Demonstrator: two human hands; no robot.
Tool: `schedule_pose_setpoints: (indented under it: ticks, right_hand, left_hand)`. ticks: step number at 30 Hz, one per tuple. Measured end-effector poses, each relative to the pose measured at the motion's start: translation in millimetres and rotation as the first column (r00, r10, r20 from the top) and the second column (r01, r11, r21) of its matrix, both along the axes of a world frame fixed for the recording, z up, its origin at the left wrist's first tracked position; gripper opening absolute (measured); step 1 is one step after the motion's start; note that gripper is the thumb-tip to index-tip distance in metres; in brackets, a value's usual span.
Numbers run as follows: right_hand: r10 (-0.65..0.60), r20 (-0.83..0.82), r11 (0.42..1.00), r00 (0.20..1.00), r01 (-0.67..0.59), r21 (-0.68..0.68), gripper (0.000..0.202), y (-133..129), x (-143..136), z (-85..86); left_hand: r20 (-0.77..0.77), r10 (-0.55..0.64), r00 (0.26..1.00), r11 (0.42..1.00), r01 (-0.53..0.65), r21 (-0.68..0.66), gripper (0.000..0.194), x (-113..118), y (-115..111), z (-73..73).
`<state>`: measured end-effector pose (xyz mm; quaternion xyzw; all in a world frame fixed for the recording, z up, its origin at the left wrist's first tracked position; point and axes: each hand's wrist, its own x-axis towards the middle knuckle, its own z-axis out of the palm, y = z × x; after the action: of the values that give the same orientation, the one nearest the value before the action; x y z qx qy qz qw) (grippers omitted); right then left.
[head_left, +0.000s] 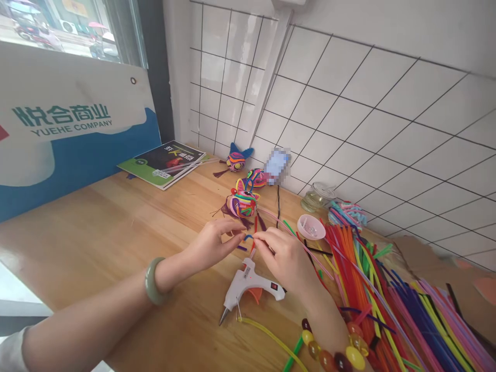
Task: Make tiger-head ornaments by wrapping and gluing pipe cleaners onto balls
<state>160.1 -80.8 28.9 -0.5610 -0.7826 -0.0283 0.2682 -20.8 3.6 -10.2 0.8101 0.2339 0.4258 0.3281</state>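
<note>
A short blue pipe cleaner piece (249, 236) is pinched between the fingertips of my left hand (217, 243) and my right hand (281, 256), one hand at each end. Just below them a white glue gun (248, 281) lies on the wooden table (155, 232), its metal nozzle pointing toward the lower left. Behind my hands sits a multicolored striped figure (244, 201) with yellow and pink ears and dark tassels. A red strip and a purple strip lie close to my fingers. A yellow strip (271, 336) runs below the glue gun.
Piles of colored pipe cleaners (387, 299) cover the right side. A pink bowl (311, 227) and a glass jar (315, 199) stand near the tiled wall. Two more striped figures, a propped phone (277, 166) and magazines (165, 163) are at the back.
</note>
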Motion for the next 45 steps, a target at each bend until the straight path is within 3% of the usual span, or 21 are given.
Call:
schedule_pose_setpoints:
  ticks: [2,6,11,14,20,29,39,45]
  right_hand:
    - [-0.015,-0.010,0.999,1.000,0.015,0.030,0.016,-0.4,-3.4,-0.7]
    - [-0.018,-0.022,1.000,1.000,0.018,0.021,0.016,-0.1,-6.6,-3.4]
    - [-0.017,-0.038,1.000,0.999,0.017,-0.015,0.015,-0.1,-4.0,-3.6]
    - [-0.031,-0.064,0.999,0.997,0.029,-0.043,0.015,-0.2,-3.4,-3.3]
    - [-0.024,-0.055,0.996,0.998,0.020,-0.088,0.014,0.6,-3.7,-5.2]
    - [0.047,0.167,0.995,0.985,-0.032,-0.090,0.016,3.3,4.3,-2.0]
    - [0.063,0.066,0.983,0.996,-0.051,-0.177,0.018,3.7,12.7,-0.9]
    - [0.081,0.050,0.982,0.995,-0.071,-0.175,0.019,3.7,9.6,-2.1]
  left_hand:
    - [-0.016,0.001,1.000,1.000,-0.001,-0.014,0.013,1.0,-3.3,-1.4]
    - [-0.007,0.053,0.999,0.995,-0.052,0.081,0.007,3.3,-5.2,-10.3]
    - [-0.027,0.060,0.998,0.934,-0.047,0.353,0.013,3.4,-1.0,-17.1]
    - [-0.057,0.054,0.997,0.906,-0.025,0.423,0.014,2.7,-0.9,-16.6]
    - [-0.126,0.069,0.990,0.898,-0.006,0.441,0.022,0.8,-1.6,-14.5]
    - [-0.255,-0.018,0.967,0.879,0.137,0.456,0.026,-4.6,2.8,-9.1]
    - [-0.191,-0.124,0.974,0.950,0.172,0.262,0.015,-3.1,4.2,-7.7]
    - [-0.190,-0.100,0.977,0.939,0.156,0.306,0.019,-1.7,4.1,-12.3]
